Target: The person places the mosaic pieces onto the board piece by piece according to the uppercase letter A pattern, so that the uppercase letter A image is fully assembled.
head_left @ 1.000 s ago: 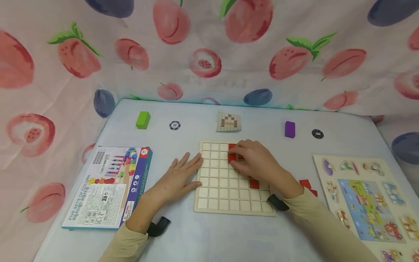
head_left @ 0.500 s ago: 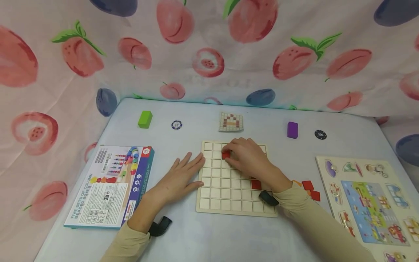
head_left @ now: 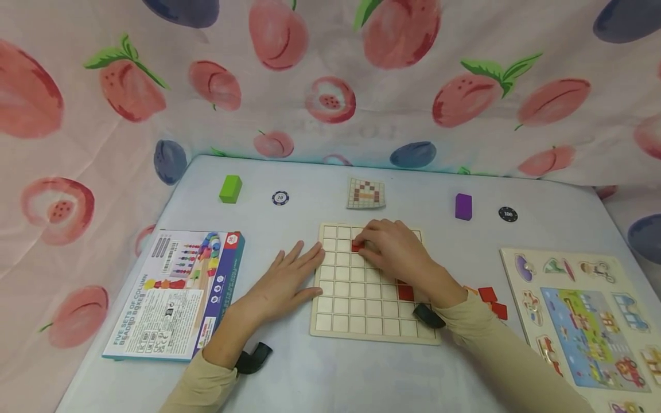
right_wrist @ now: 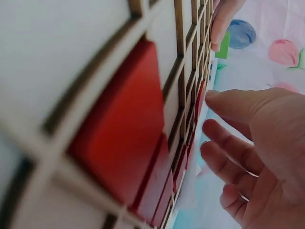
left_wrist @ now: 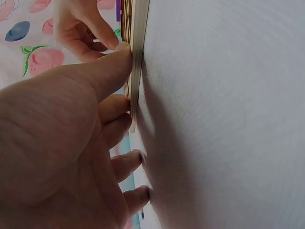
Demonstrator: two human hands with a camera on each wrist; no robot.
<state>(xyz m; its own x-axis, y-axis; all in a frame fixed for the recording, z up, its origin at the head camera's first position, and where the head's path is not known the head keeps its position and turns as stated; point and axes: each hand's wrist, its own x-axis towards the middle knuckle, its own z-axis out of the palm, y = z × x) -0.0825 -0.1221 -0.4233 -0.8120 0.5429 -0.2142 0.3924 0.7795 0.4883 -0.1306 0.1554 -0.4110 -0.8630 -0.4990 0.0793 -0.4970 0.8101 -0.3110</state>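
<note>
A light wooden grid board point(head_left: 335, 324) lies in the middle of the table. My left hand point(head_left: 286, 282) lies flat with fingers spread, its fingertips and thumb against the board's left edge point(left_wrist: 138, 62). Over the upper part of the board, my right hand point(head_left: 397, 249) pinches a small red square tile point(head_left: 356, 246) at a grid cell, fingers curled and thumb tip at the tile. Another red tile point(head_left: 405, 292) sits in a cell lower right. In the right wrist view several red tiles point(right_wrist: 126, 129) lie in the grid; my right hand covers most of them in the head view.
Loose red tiles point(head_left: 487, 294) lie right of the board, partly behind the right sleeve. A pattern card point(head_left: 365, 194) lies behind the board, between a green block point(head_left: 230, 189) and a purple block point(head_left: 463, 206). A boxed toy point(head_left: 170, 295) is left, a picture puzzle point(head_left: 594, 332) right.
My right hand has moved left across the upper board to the cell with the red tile, then stayed nearly still there. My left hand keeps its place at the board's edge.
</note>
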